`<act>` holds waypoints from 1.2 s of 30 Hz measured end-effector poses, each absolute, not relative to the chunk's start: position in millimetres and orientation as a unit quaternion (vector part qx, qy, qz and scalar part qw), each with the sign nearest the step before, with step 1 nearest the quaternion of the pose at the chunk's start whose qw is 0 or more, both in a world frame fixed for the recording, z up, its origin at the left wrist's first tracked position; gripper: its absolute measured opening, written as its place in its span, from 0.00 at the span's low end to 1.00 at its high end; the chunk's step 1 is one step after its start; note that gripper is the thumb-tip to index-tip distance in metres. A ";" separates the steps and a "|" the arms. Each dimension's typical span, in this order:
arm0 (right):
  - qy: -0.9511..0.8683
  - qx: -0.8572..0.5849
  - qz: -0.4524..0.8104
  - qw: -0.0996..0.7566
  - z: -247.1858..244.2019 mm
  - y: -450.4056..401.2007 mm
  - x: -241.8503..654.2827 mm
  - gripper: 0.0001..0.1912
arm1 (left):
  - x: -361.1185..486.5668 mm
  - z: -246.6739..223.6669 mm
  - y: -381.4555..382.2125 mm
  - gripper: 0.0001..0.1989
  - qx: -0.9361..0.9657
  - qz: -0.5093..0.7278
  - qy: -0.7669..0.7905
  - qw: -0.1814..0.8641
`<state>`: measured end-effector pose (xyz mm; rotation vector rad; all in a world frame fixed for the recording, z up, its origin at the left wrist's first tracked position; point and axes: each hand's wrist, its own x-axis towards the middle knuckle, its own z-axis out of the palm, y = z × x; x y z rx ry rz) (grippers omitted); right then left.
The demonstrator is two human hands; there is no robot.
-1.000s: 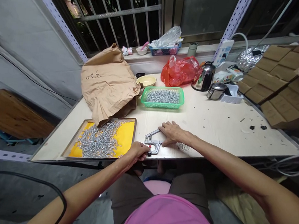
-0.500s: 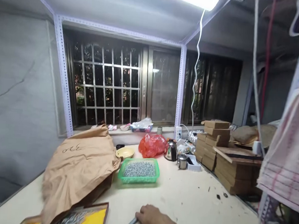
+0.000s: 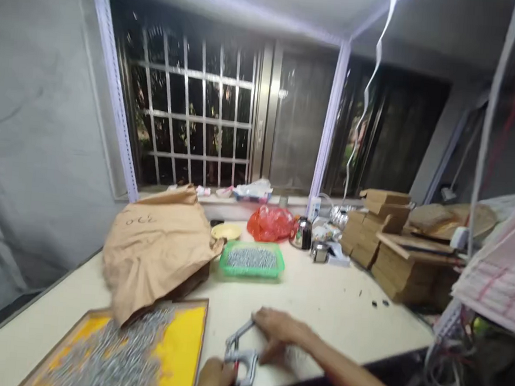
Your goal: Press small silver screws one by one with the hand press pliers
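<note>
Pliers (image 3: 247, 355) lie near the table's front edge, just beyond the right edge of the tray (image 3: 204, 330). The right hand (image 3: 276, 331), half curled, holds their spread handles; the blurred left hand (image 3: 215, 380) is bent at their lower end, its grip unclear.

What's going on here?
A person is at a table with a metal tool. The right hand is at its handles, the left hand at its near end; blur hides the left grip. Left of it, a yellow-bottomed tray holds small metal pieces; more fill the green basket beyond.
</note>
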<state>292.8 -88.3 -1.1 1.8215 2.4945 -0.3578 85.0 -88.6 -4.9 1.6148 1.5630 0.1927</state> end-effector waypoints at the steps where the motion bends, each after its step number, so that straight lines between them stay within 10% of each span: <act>1: 0.796 0.590 -0.130 0.021 3.3 -93.3 292.2 0.44 | 83.7 -4.6 -92.8 0.21 0.638 0.064 0.604 0.474; 19: 0.791 0.583 -0.180 0.048 24.3 -116.3 304.3 0.44 | 85.4 12.0 -109.0 0.10 0.580 0.038 0.588 0.563; 27: 0.810 0.576 -0.105 -0.045 -57.1 -148.2 354.3 0.38 | 117.2 -1.3 -136.9 0.08 0.532 0.021 0.624 0.572; 36: 0.831 0.549 -0.079 -0.052 13.5 -126.0 322.3 0.32 | 95.2 21.5 -105.9 0.12 0.558 0.074 0.627 0.538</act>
